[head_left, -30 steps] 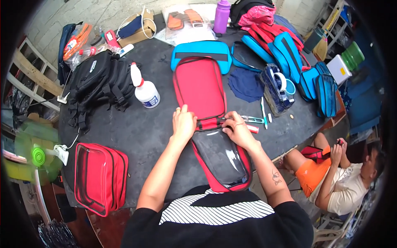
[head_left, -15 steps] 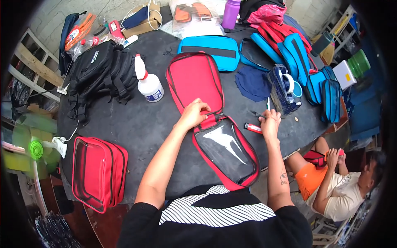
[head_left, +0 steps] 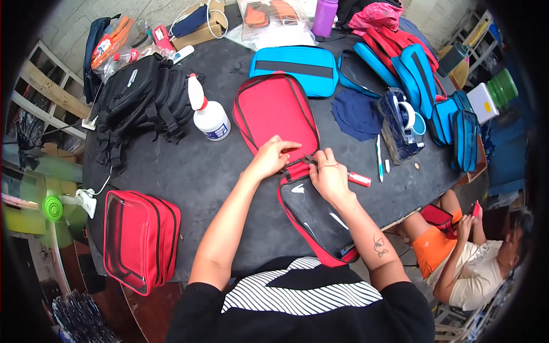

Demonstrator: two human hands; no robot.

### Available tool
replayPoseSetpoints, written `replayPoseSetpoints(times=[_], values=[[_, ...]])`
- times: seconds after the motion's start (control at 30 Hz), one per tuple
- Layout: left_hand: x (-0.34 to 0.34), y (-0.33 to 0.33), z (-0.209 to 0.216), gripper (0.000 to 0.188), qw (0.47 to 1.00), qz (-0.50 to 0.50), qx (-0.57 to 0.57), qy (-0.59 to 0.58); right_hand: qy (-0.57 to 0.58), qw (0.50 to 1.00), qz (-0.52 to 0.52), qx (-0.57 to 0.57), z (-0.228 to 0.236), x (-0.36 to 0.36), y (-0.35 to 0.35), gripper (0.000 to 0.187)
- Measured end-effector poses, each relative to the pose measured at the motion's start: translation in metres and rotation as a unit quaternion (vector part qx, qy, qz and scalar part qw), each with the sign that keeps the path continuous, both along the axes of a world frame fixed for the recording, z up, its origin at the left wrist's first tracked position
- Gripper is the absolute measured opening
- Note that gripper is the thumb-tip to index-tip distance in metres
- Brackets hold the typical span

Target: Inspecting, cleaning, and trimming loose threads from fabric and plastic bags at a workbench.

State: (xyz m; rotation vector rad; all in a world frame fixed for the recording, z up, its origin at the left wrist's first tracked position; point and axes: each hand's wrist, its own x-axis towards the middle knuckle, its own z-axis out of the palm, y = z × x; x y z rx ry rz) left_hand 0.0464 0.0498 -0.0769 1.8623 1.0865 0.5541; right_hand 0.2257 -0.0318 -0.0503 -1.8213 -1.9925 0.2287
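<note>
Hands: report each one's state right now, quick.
Left hand: fingers partly curled over the unfolded red bag; grip cannot be told.
Right hand: fingers bent at the bag's joining strip; cannot tell whether it holds anything.

We look down from head height through one wide fisheye — near above the table (head_left: 197, 180), our torso (head_left: 274, 323) at six o'clock.

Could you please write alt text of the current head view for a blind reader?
A person's left hand and right hand are at the narrow middle strip of an opened-out red case on a black table. A white spray bottle and black bag are to the left, a blue case lies beyond, and a co-worker sits at lower right.
</note>
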Motion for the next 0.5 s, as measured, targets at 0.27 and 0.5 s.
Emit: replayPoseSetpoints(times=[0.27, 0.5], values=[[0.015, -0.012, -0.012, 0.016, 0.988, 0.027, 0.15, 0.036, -0.021, 0.999, 0.032, -0.023, -0.001, 0.003, -0.005, 0.012], [0.024, -0.033, -0.016, 0.011, 0.958, 0.057, 0.263, 0.101, -0.035, 0.998, 0.039, -0.016, 0.007, 0.0, 0.0, 0.009]])
